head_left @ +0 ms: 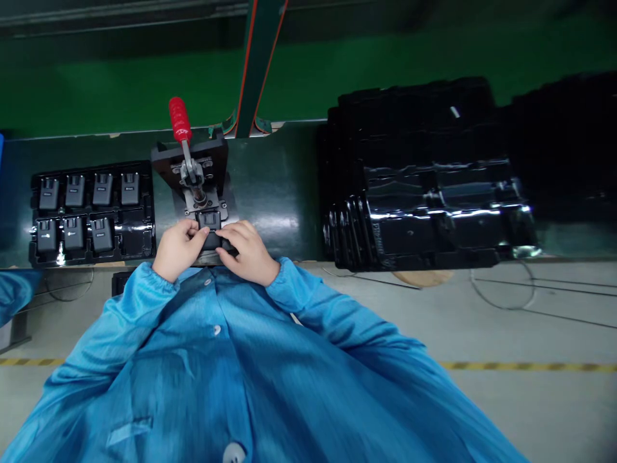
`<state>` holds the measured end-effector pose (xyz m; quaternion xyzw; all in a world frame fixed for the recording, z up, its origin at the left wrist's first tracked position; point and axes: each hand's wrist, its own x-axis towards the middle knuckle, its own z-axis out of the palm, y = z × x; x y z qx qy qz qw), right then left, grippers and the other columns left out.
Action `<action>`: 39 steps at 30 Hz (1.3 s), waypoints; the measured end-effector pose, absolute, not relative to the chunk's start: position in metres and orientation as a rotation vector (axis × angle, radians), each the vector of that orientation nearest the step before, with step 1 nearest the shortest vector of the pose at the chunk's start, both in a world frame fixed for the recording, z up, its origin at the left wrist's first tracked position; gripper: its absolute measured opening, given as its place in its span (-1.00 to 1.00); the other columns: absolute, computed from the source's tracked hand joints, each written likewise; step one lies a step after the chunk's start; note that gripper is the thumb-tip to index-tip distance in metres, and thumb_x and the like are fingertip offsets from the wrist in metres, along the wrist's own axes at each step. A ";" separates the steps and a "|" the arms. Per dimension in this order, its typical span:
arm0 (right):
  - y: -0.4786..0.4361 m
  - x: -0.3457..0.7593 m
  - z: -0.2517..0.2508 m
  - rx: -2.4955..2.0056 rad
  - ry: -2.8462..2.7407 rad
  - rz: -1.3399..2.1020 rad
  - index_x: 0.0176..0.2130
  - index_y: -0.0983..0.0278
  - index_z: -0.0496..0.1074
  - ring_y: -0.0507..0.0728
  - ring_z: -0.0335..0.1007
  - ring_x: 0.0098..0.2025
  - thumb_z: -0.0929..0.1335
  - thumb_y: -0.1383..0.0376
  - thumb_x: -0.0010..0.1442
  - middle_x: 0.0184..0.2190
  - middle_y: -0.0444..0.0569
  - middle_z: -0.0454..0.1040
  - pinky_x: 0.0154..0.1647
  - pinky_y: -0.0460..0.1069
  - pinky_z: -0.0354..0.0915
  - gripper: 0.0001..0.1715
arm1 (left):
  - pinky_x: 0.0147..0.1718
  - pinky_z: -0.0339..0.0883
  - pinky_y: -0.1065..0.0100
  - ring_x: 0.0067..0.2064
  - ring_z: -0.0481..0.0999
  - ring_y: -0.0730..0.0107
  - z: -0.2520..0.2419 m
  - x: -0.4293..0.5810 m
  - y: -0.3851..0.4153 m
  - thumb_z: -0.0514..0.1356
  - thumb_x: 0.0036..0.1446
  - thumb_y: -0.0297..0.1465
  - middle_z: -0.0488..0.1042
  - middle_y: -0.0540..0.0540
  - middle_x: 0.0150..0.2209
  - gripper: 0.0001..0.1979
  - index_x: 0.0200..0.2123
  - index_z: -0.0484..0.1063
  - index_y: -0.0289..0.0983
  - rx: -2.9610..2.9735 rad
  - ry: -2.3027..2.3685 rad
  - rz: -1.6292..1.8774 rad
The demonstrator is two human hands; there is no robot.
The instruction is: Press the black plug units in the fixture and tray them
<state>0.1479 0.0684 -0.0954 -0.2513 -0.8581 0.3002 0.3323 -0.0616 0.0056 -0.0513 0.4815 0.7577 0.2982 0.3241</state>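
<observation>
A small black device [211, 240] with pale lettering lies at the foot of a toggle clamp press [191, 175], under its plunger. My left hand [179, 247] grips the device's left side, thumb on its face. On the other side my right hand [249, 252] holds the right edge between thumb and fingers. The press has a red handle [180, 119], which stands upright. To the left, a black plastic tray [136, 241] carries several similar black devices [103, 189] in two rows; the front right pocket holds none.
Stacked black plastic trays [434, 186] fill the right of the dark green bench [274, 193]. A green post [258, 64] with orange edges rises behind the press. At the far left a blue sleeve [17, 292] shows. Yellow-black tape [525, 367] crosses the floor.
</observation>
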 end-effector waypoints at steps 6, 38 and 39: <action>0.068 0.148 -0.100 -0.666 -2.217 0.803 0.13 0.23 0.51 0.31 0.47 0.06 0.40 0.21 0.40 0.00 0.16 0.59 0.11 0.28 0.46 -0.65 | -0.34 0.22 0.34 -0.37 0.47 0.29 -0.049 -0.063 0.004 0.29 0.29 -0.10 0.52 -0.01 -0.43 -0.71 -0.32 0.52 -0.19 1.321 2.001 0.741; 0.069 0.143 -0.111 -0.716 -2.188 0.793 0.12 0.22 0.57 0.31 0.47 0.09 0.40 0.20 0.40 0.05 0.13 0.60 0.14 0.27 0.43 -0.66 | -0.38 0.06 0.23 -0.34 0.48 0.18 -0.043 -0.057 0.008 0.15 0.42 -0.01 0.53 -0.13 -0.45 -0.48 -0.51 0.48 -0.19 1.665 2.234 0.365; 0.069 0.143 -0.112 -0.715 -2.187 0.783 0.11 0.23 0.56 0.31 0.47 0.08 0.40 0.21 0.40 0.04 0.13 0.60 0.13 0.27 0.43 -0.66 | -0.38 0.07 0.23 -0.34 0.48 0.17 -0.043 -0.057 0.008 0.14 0.43 -0.02 0.53 -0.14 -0.44 -0.48 -0.51 0.49 -0.19 1.676 2.239 0.361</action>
